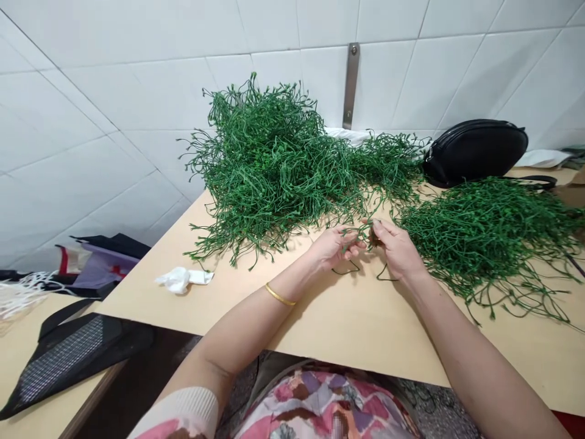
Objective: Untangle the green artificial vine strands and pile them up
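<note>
My left hand (333, 249), with a yellow bangle on its wrist, is closed loosely around a thin green strand. My right hand (401, 249) faces it, thumb and fingers pinched on green strands, with a small dark brown piece (375, 236) beside the thumb; what that piece is I cannot make out. Thin ends dangle below both hands to the tabletop. Behind my left hand rises a big heap of green strands (274, 164) with small knot-like or bud-like tips. A second, lower pile of green strands (484, 235) lies right of my right hand.
A black bag (478, 152) stands at the back right against the tiled wall. Crumpled white tissue (178, 280) lies on the light wooden table (247, 305) at left. A metal bracket (351, 85) is fixed to the wall. A black mesh bag (68, 353) rests on a lower surface.
</note>
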Available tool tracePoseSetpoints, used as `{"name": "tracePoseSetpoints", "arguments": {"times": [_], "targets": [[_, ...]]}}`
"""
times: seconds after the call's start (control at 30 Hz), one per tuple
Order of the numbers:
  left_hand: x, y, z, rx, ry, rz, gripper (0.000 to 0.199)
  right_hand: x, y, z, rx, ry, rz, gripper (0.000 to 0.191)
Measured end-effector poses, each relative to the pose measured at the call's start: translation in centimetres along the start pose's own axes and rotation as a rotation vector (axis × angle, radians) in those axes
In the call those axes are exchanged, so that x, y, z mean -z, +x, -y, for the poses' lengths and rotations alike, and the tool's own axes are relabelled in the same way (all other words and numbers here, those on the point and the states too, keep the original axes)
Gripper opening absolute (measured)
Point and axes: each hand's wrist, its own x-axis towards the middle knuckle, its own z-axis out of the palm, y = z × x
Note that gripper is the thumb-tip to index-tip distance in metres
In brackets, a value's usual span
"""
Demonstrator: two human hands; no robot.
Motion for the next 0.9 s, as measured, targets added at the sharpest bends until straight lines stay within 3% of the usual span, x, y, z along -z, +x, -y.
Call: {"name": "tracePoseSetpoints", "arguments": {"times": [0.17,0.23,0.33,0.4,0.63,0.9], "targets": [[0.5,0.7,0.5,0.007,-0.111,0.064,0.013,-0.1,-0.2,-0.1,-0.042,0.131,0.002,0.034],[1.0,1.0,0.4,0.012,-0.182,0.017,0.010,-0.1,-0.1,-0.3,-0.037,0.205,-0.026,0.031],[1.5,1.2,0.0,0.015,-0.241,-0.087,0.022,0.0,0.1,-0.9,-0.002,0.226,-0.061,0.028],[1.4,1.1,-0.1,0.018,-0.213,-0.104,0.022,0.0,0.1,-1.3,0.032,0.155,-0.056,0.027],[0.8,0.6,1.1,-0.027,-0.036,0.007,0.012,0.4,0.1,-2.5,0.138,-0.242,-0.012,0.019],[0.6,0.4,1.0,-0.166,0.081,-0.070,0.012,0.1,-0.2,-2.0,0.214,-0.288,0.043,0.015]]}}
